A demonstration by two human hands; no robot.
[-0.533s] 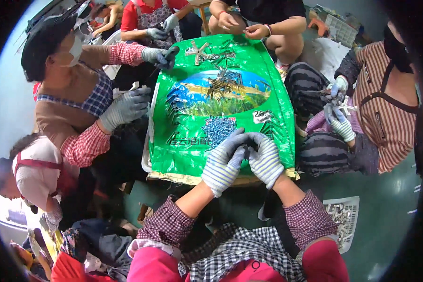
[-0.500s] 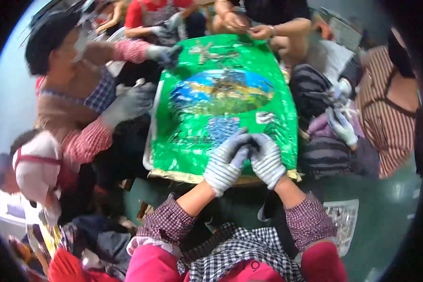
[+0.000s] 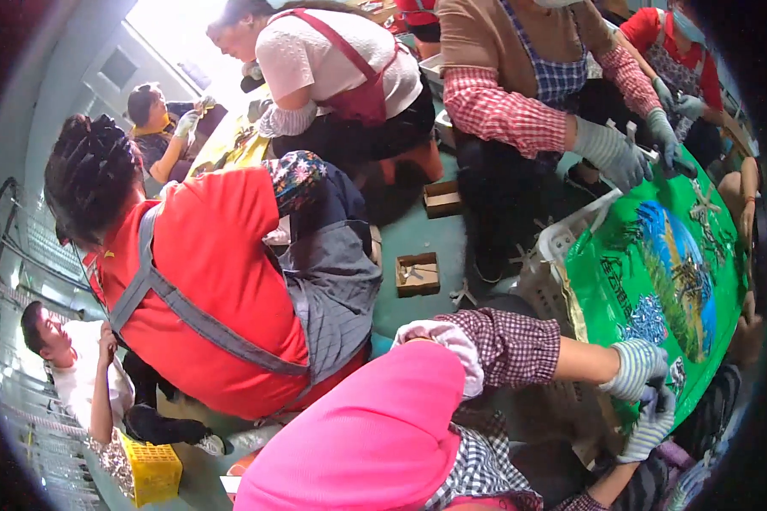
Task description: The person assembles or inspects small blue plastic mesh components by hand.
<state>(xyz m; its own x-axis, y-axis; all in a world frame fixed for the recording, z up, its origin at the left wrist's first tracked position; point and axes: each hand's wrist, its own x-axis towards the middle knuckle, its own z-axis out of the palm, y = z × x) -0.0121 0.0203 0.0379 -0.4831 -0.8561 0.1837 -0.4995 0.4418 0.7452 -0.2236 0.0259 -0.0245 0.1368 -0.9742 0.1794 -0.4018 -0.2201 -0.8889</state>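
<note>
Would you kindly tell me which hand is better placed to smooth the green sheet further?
Left hand, probably: it rests on the green sheet, while the right hand sits lower at its edge.

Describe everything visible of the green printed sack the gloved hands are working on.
The glossy green plastic sack lies flat at the frame's right, spread over a white slatted crate. Its face carries a blue-and-yellow landscape picture and pale printing. The near edge looks yellowish. The person's left hand and right hand, both in striped knit gloves, rest together on its near end. At the far end, a co-worker's grey-gloved hand meets its edge; small pale star-shaped pieces lie on it.
</note>
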